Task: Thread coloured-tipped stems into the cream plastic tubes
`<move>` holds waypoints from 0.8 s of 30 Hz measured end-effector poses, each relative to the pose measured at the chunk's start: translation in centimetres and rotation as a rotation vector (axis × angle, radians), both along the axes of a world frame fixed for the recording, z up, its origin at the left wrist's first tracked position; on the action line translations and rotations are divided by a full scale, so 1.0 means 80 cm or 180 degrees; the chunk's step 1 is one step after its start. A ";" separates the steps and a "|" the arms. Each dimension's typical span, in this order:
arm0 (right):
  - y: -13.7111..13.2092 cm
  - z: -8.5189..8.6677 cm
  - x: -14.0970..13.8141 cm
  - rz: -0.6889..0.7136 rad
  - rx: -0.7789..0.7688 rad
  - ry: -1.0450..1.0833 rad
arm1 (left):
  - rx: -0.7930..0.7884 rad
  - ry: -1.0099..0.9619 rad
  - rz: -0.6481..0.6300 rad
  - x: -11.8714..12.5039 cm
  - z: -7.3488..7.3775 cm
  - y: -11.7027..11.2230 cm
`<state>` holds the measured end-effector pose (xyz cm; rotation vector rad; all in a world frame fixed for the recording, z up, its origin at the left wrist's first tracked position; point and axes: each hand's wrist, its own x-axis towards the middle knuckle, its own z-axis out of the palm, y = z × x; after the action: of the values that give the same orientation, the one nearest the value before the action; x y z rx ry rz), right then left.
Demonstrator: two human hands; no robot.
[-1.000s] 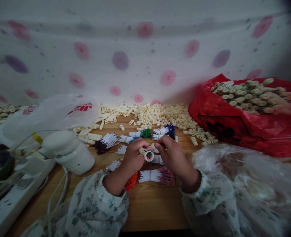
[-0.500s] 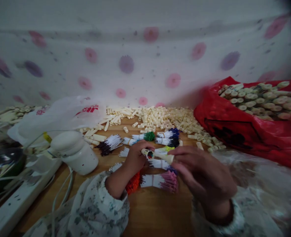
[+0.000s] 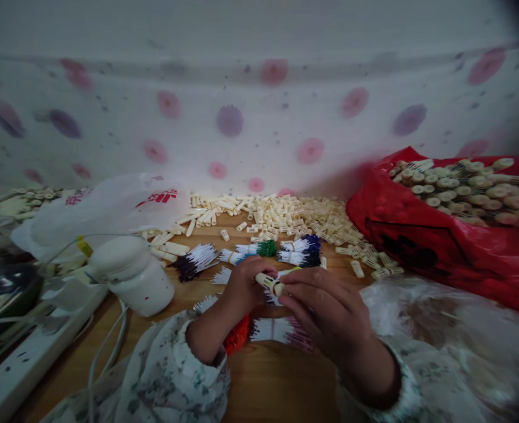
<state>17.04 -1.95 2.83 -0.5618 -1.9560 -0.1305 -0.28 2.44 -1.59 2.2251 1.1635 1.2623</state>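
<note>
My left hand [image 3: 244,288] is closed around the far end of a slotted cream plastic tube [image 3: 267,283], and dark bits show through the slots. My right hand [image 3: 332,308] pinches at the tube's near end; the cream tapered piece in its fingers is mostly hidden behind them. Below and around the hands lie banded bundles of thin white sticks with coloured ends: a pink bundle [image 3: 281,331], an orange-red bundle [image 3: 238,335], a green bundle [image 3: 265,248], a dark blue bundle [image 3: 310,244] and a dark purple bundle [image 3: 193,261].
Loose cream tubes [image 3: 294,214] are heaped along the back of the wooden table [image 3: 281,388]. A red bag [image 3: 422,247] of finished-looking cream pieces stands right, above clear plastic [image 3: 422,305]. On the left are a white plastic bag [image 3: 109,202], a white jar [image 3: 140,282] and a power strip [image 3: 34,346].
My right hand has moved left, bringing the tapered piece up against the tube's near end. The tube has turned so its slotted side shows; its open mouth faced me before.
</note>
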 end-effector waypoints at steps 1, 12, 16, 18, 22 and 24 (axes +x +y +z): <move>0.001 -0.001 -0.001 0.0023 -0.0042 0.0040 | -0.0024 0.0009 0.0060 -0.001 -0.001 0.000; -0.003 -0.005 0.003 -0.0289 -0.0067 0.0271 | 0.0153 0.0539 0.0616 -0.006 0.009 -0.010; -0.008 -0.006 -0.001 -0.0295 -0.0090 0.0344 | 0.0327 0.0402 0.0693 -0.005 0.012 -0.011; -0.013 -0.005 -0.003 -0.0228 -0.0122 0.0376 | 0.0346 0.0314 0.0673 -0.004 0.012 -0.011; -0.024 -0.001 -0.004 -0.0201 -0.0169 0.0331 | 0.0402 0.0135 0.0517 -0.002 0.011 -0.012; -0.028 0.000 -0.004 -0.0285 -0.0127 0.0317 | 0.0427 0.0096 0.0466 -0.002 0.011 -0.012</move>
<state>16.73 -4.22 2.85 -0.6700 -1.8408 -0.1176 -0.43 1.47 -0.72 2.2969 1.3099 1.4068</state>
